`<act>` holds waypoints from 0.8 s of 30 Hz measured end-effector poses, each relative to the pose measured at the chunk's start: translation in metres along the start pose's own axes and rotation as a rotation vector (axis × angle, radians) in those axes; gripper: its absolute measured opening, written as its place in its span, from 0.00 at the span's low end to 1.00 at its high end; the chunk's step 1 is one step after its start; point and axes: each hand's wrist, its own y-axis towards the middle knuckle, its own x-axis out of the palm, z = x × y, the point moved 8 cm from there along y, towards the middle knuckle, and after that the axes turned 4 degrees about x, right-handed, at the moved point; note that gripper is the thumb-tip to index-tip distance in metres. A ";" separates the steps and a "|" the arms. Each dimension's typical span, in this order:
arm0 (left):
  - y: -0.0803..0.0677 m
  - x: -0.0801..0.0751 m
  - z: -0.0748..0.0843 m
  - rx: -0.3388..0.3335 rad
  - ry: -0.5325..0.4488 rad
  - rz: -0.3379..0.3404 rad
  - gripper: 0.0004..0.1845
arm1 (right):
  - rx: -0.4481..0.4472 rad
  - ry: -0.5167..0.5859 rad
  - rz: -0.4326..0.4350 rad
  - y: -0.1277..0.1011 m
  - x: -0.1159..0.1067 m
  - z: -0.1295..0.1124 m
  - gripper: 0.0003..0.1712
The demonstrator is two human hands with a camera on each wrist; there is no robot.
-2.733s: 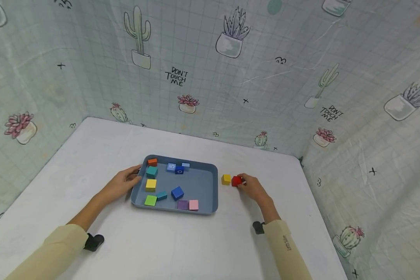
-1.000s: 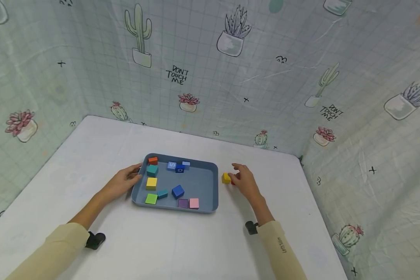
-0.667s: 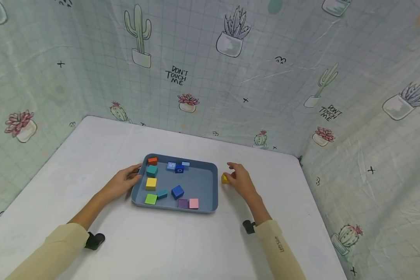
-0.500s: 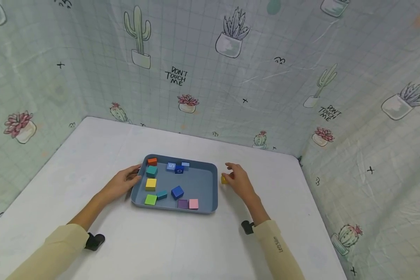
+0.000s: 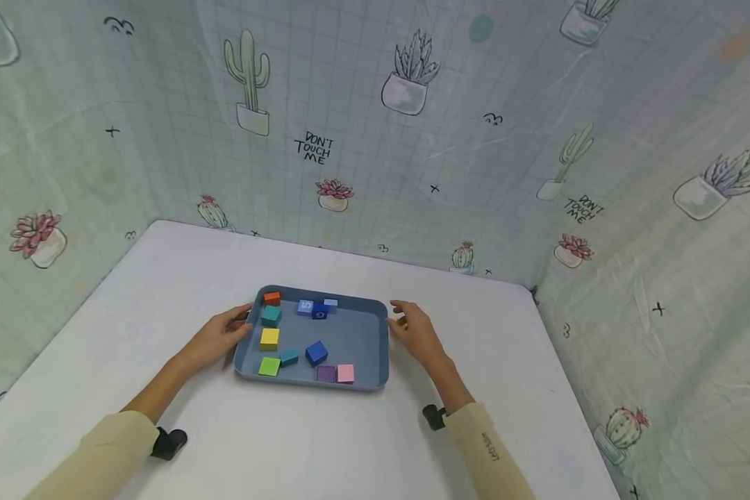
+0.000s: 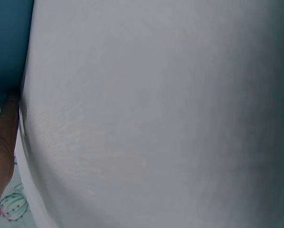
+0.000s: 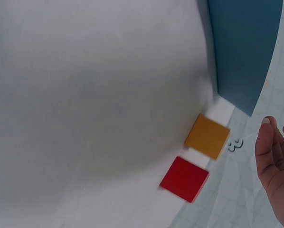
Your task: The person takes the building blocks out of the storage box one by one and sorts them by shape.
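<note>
My left hand (image 5: 215,340) rests against the left wall of the blue-grey tray (image 5: 356,333), its thumb and fingertips at the outer rim. In the left wrist view, a finger (image 6: 9,118) meets the tray's side (image 6: 9,42). At the tray's right rim is my right hand (image 5: 417,337), thumb and fingers parted with nothing between them. The right wrist view shows this hand (image 7: 277,166) near the tray's corner (image 7: 244,57). A yellow block (image 7: 207,136) and a red block (image 7: 184,179) stand side by side on the table, mostly hidden behind the hand in the head view.
Inside the tray are several blocks, among them an orange-red (image 5: 271,298), a teal (image 5: 271,316), a yellow (image 5: 269,339), a lime (image 5: 269,367), a blue (image 5: 316,353), a purple (image 5: 326,374) and a pink one (image 5: 346,373). A cactus-print curtain (image 5: 350,153) surrounds the white table (image 5: 312,444).
My right hand has let go of the red block beside the yellow one and moved left to the tray's right rim. The left hand keeps its place on the tray; the head view tilted slightly.
</note>
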 end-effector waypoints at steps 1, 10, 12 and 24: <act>0.000 0.000 0.000 -0.001 0.003 0.000 0.31 | 0.002 0.005 -0.007 0.000 0.003 -0.003 0.23; 0.000 -0.001 -0.002 -0.002 0.007 0.005 0.31 | 0.025 -0.017 -0.104 -0.010 0.036 -0.040 0.24; -0.001 -0.002 -0.001 0.000 0.007 0.013 0.31 | 0.008 -0.021 -0.107 -0.011 0.041 -0.049 0.24; -0.002 -0.001 -0.003 0.004 0.004 0.023 0.31 | -0.027 0.021 -0.195 -0.025 0.069 -0.079 0.25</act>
